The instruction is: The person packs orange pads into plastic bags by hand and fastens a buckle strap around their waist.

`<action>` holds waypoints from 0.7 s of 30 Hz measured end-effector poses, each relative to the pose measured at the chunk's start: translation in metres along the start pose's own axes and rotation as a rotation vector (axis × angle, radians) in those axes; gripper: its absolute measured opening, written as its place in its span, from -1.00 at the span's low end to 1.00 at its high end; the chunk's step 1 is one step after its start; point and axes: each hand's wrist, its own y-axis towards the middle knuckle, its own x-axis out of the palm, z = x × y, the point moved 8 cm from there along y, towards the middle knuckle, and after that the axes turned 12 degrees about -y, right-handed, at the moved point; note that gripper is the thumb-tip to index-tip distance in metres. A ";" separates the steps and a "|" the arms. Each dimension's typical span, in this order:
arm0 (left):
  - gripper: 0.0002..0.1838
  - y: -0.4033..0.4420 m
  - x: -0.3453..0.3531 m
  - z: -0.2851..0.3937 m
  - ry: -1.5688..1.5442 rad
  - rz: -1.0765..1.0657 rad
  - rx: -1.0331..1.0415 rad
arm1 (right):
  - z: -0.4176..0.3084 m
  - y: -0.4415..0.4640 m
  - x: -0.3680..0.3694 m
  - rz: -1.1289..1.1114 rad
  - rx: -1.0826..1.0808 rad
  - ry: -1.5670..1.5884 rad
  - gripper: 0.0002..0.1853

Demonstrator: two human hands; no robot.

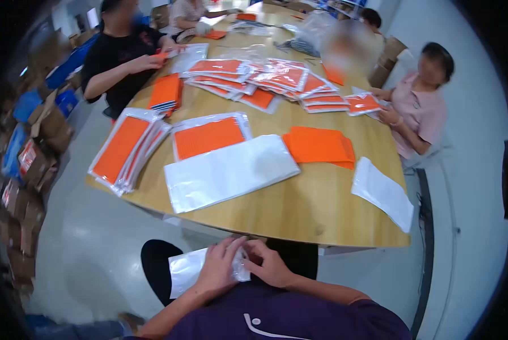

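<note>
Close to my body, below the table's front edge, I have a white and clear plastic bag. My left hand lies over its middle with the fingers curled on it. At the bag's right end, my right hand pinches the crinkled clear plastic. On the table in front of my hands lies a stack of flat white plastic bags. Behind it is a bagged orange sheet, with a pile of loose orange sheets to its right.
A stack of bagged orange sheets stands at the table's left edge, and a white bag lies at the right. Many bagged orange packs are heaped farther back. People work around the wooden table. Cardboard boxes line the left.
</note>
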 end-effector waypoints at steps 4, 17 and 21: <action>-0.08 -0.002 0.001 0.000 0.095 0.010 0.014 | -0.006 0.002 -0.005 0.079 -0.099 -0.002 -0.79; -0.06 0.002 0.011 0.002 0.237 -0.065 0.023 | -0.025 0.006 -0.006 -0.259 0.121 -0.270 -0.86; -0.12 0.003 0.014 0.008 0.149 -0.048 0.071 | 0.001 0.009 0.010 -0.358 0.279 0.550 -0.83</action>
